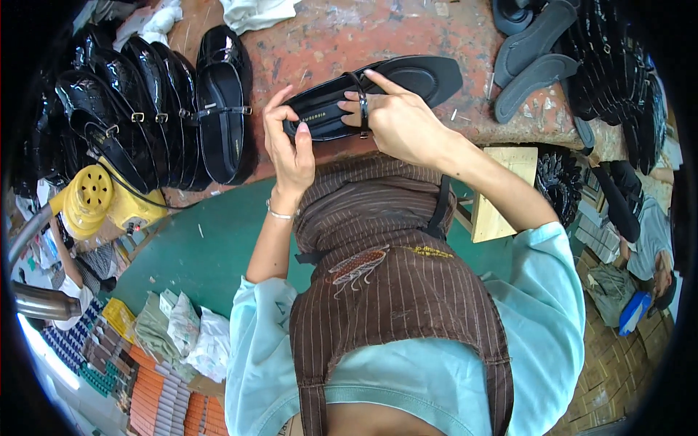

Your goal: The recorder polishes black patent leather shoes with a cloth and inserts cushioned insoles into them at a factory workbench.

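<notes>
Gripping black flat shoe (378, 94) at heel with left hand (289, 149), steadying it. Pinching its strap (361, 102) with right hand (396, 120), mid-frame over tabletop (342, 36).

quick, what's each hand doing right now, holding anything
Left hand: closed on the heel end of the black flat shoe.
Right hand: on the same shoe, fingers hooked through its strap.

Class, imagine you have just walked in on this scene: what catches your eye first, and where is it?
At centre, the left hand and right hand hold a black flat shoe over a worn reddish table. A row of glossy black shoes lies at left, a yellow tool below them.
</notes>
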A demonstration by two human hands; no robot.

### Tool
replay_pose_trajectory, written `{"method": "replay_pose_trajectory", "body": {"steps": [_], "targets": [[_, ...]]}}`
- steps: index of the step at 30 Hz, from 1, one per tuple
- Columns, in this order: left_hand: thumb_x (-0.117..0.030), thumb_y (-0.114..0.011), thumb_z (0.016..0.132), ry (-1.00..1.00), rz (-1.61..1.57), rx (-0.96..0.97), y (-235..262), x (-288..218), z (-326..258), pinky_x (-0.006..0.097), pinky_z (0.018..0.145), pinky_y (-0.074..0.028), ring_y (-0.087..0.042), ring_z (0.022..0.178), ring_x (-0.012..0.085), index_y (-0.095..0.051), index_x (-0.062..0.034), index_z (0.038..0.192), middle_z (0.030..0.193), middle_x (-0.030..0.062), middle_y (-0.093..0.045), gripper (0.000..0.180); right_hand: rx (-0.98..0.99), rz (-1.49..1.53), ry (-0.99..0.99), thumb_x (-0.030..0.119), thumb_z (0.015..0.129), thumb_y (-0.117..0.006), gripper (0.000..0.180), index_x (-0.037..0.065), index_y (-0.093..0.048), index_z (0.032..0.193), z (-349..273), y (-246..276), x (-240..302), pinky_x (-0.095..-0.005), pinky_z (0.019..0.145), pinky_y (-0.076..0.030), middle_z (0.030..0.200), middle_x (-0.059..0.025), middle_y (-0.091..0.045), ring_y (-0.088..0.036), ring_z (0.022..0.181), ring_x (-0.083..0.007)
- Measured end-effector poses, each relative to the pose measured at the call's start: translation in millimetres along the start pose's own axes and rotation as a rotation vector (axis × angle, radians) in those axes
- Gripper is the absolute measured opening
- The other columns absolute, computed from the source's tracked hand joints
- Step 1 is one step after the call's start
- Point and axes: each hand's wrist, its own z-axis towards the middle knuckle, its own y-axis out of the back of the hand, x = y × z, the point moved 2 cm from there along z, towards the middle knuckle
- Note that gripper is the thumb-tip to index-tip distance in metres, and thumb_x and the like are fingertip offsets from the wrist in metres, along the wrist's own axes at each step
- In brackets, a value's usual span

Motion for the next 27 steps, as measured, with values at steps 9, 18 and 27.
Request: {"method": "replay_pose_trajectory", "body": {"steps": [9, 18, 27], "targets": [[-0.01, -0.086, 0.066, -0.014, 0.15, 0.05, -57, -58, -51, 0.051, 0.107, -0.037, -0.041, 0.128, 0.0471, -0.04, -0.0029, 0.135, 0.146, 0.029, -0.032, 0.083, -0.644, 0.392, -0.452, 0.011, 0.075, -0.071, 0.045, 0.005, -0.055, 0.117, 10, 76, -19, -0.0467, 0.095, -0.046, 0.118, -0.0244, -0.058, -0.06, 0.105, -0.0415], [-0.035, -0.085, 0.068, -0.087, 0.195, 0.01, -86, -40, -55, 0.069, 0.112, 0.003, -0.029, 0.143, 0.0432, -0.016, 0.002, 0.149, 0.147, 0.0279, -0.036, 0.113, -0.466, -0.226, -0.412, -0.008, 0.069, -0.06, 0.064, -0.001, -0.051, 0.131, -9, 2, 13, -0.0589, 0.117, -0.016, 0.122, -0.0223, -0.061, -0.053, 0.127, -0.0365], [-0.046, -0.081, 0.07, -0.026, 0.25, -0.015, -91, -38, -56, 0.069, 0.111, 0.005, -0.03, 0.144, 0.0405, -0.017, 0.0085, 0.15, 0.149, 0.0265, -0.038, 0.116, -0.542, -0.294, -0.351, -0.004, 0.077, -0.056, 0.035, -0.005, -0.059, 0.112, 19, -5, -4, -0.0562, 0.117, -0.02, 0.103, -0.0182, -0.066, -0.063, 0.102, -0.0331]]}}
